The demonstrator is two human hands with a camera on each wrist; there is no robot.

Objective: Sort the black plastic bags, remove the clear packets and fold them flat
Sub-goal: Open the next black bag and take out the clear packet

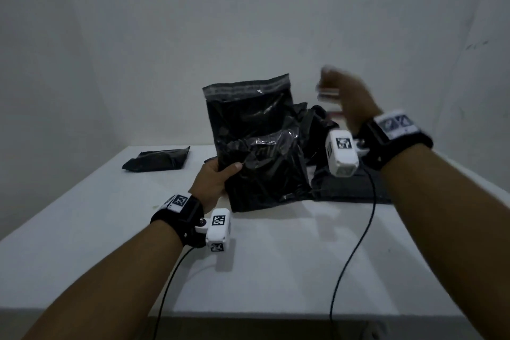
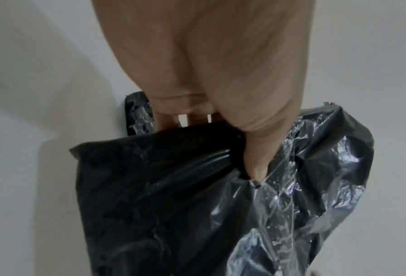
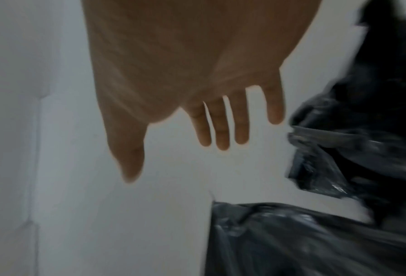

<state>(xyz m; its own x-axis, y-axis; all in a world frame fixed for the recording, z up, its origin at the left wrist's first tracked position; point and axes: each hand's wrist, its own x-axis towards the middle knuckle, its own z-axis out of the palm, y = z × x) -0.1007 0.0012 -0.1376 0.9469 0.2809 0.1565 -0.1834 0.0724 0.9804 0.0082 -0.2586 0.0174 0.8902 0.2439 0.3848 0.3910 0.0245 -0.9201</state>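
My left hand (image 1: 227, 170) grips a large black plastic bag (image 1: 248, 119) by its left edge and holds it upright above the table. In the left wrist view my thumb (image 2: 256, 164) presses into the black bag (image 2: 150, 186), and crinkled clear film (image 2: 298, 186) lies against the bag beside it. The same clear film (image 1: 276, 139) shows across the bag's middle in the head view. My right hand (image 1: 332, 85) is raised and blurred to the right of the bag, touching nothing. Its fingers (image 3: 220, 130) are straight, spread and empty.
A heap of crumpled black bags (image 1: 314, 124) lies behind the held bag, and a flat black bag (image 1: 353, 188) lies on the white table (image 1: 276, 257) at the right. One folded black bag (image 1: 157, 160) sits at the far left. Two cables trail off the table's front edge.
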